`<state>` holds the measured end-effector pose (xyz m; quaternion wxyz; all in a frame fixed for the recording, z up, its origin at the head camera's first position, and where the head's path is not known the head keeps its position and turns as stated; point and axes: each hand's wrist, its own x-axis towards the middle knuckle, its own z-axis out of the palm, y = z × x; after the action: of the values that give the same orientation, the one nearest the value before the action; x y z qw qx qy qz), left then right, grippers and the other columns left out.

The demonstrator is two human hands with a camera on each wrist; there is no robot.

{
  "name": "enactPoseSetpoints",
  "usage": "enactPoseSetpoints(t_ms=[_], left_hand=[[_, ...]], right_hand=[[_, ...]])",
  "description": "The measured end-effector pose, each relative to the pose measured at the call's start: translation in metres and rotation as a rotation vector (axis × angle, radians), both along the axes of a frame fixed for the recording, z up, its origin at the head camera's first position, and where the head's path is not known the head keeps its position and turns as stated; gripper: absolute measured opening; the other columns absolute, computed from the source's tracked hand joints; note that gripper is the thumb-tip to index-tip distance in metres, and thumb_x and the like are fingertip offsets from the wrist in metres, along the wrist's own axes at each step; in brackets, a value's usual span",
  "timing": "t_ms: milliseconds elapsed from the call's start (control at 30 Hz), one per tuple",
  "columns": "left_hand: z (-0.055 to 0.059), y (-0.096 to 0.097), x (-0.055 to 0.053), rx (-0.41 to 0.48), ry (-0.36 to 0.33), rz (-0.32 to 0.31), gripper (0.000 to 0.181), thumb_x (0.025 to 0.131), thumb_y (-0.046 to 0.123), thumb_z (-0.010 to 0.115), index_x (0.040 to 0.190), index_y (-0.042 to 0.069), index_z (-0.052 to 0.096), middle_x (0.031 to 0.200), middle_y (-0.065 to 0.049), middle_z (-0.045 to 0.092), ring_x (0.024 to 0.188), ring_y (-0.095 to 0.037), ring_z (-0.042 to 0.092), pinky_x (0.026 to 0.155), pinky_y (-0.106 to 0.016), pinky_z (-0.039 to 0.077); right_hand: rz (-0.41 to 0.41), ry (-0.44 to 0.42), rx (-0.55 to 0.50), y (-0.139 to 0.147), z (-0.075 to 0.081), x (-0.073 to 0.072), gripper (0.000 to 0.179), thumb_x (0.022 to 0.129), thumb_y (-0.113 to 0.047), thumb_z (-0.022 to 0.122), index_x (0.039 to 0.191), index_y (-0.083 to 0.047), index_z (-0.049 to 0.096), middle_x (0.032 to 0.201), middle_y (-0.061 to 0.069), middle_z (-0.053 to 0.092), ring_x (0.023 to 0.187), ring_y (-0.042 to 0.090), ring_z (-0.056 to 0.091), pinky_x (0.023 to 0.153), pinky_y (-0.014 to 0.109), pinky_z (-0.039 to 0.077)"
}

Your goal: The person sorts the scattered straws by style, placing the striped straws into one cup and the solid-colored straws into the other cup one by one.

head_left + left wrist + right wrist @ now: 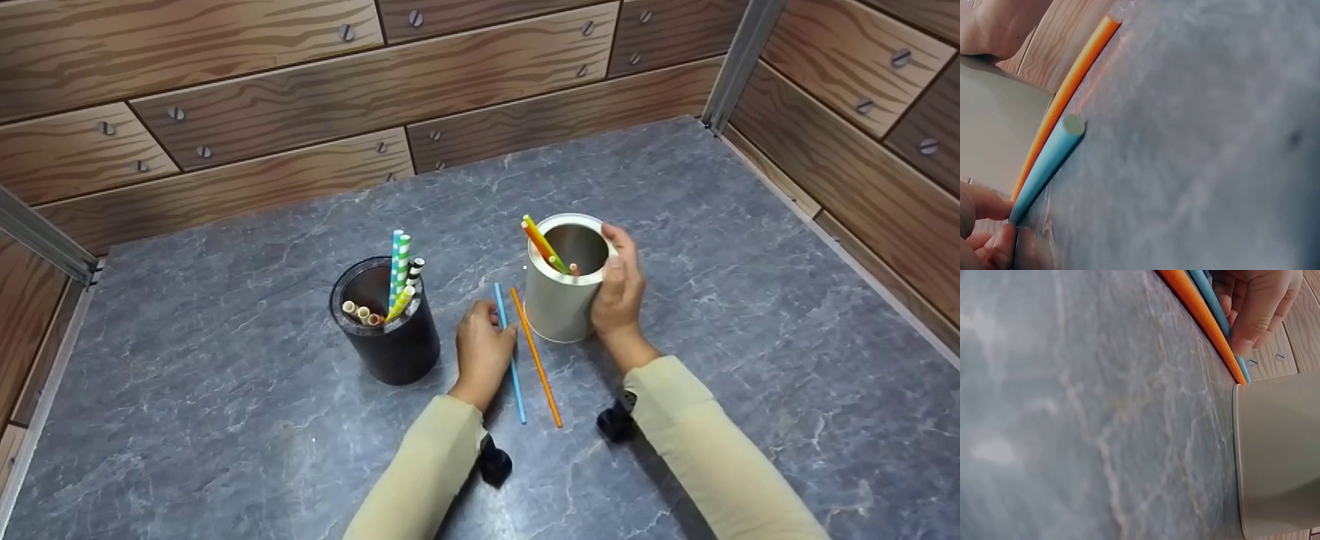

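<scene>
Between the two containers, my left hand (484, 349) pinches a light blue straw (517, 391) with thumb and fingertips near its far half. The blue straw lies along the tabletop. Right beside it, an orange straw (538, 360) lies on the table, its far end close to the white can. My right hand (621, 296) grips the right side of that open white can (559, 311), thumb by the rim. Inside the can lean several straws, among them a yellow-green straw (545, 241) and an orange one. In the left wrist view, the blue straw (1050, 157) runs between thumb and fingers.
An upright black can (397, 352) stands left of my left hand, holding several patterned paper straws, including a green-striped straw (402, 262). The grey marbled table (225, 360) is bounded by wood-patterned walls (300, 112) at the back and sides.
</scene>
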<state>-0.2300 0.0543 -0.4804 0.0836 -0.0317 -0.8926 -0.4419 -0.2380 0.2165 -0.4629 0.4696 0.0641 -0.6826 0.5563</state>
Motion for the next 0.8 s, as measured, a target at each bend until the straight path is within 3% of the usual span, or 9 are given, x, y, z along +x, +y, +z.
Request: enactPoseSetpoints(t_ms=[200,367,500,600,800], left_hand=[[0.0051,0.0021,-0.0027,-0.117,0.007,-0.03,0.009,0.065,-0.002,0.06,0.071,0.004,0.056,0.059,-0.001,0.047,0.057,-0.02,0.042,0.053,-0.033,0.039],[0.0073,0.0045,-0.0041,-0.181,-0.006,-0.034,0.027,0.068,0.008,0.068,0.058,0.012,0.042,0.054,0.001,0.039,0.053,-0.022,0.038,0.05,-0.037,0.036],[0.0068,0.0042,-0.0048,-0.179,-0.024,-0.044,0.024,0.07,0.016,0.073,0.063,0.009,0.05,0.056,0.003,0.039,0.055,-0.02,0.039,0.051,-0.034,0.037],[0.0066,0.0024,-0.005,-0.147,-0.04,-0.041,0.013,0.066,0.011,0.07,0.075,0.006,0.062,0.059,0.002,0.049,0.058,-0.02,0.046,0.055,-0.033,0.043],[0.0063,-0.0016,-0.006,0.017,-0.139,0.007,0.03,0.061,0.004,0.065,0.091,0.005,0.068,0.07,-0.001,0.062,0.065,-0.018,0.056,0.06,-0.028,0.046]], right_hand=[[-0.012,-0.008,0.003,0.0008,-0.0001,0.0,0.053,0.087,-0.022,0.03,0.118,0.017,0.049,0.119,0.03,0.053,0.115,0.016,0.049,0.103,0.026,0.033],[-0.005,-0.014,0.0,0.0004,-0.001,0.0005,0.054,0.089,-0.026,0.031,0.118,0.016,0.049,0.119,0.03,0.053,0.115,0.018,0.049,0.102,0.026,0.033],[-0.005,-0.009,-0.003,0.0004,-0.0023,-0.0004,0.055,0.091,-0.03,0.032,0.118,0.014,0.051,0.118,0.027,0.055,0.114,0.016,0.05,0.1,0.025,0.035],[-0.014,-0.006,0.004,0.0009,-0.0025,-0.0008,0.055,0.091,-0.03,0.032,0.118,0.014,0.051,0.118,0.027,0.055,0.114,0.018,0.05,0.101,0.026,0.034],[-0.024,-0.018,0.007,0.001,-0.0006,0.0002,0.054,0.088,-0.024,0.03,0.118,0.016,0.049,0.119,0.03,0.054,0.116,0.017,0.049,0.103,0.026,0.033]])
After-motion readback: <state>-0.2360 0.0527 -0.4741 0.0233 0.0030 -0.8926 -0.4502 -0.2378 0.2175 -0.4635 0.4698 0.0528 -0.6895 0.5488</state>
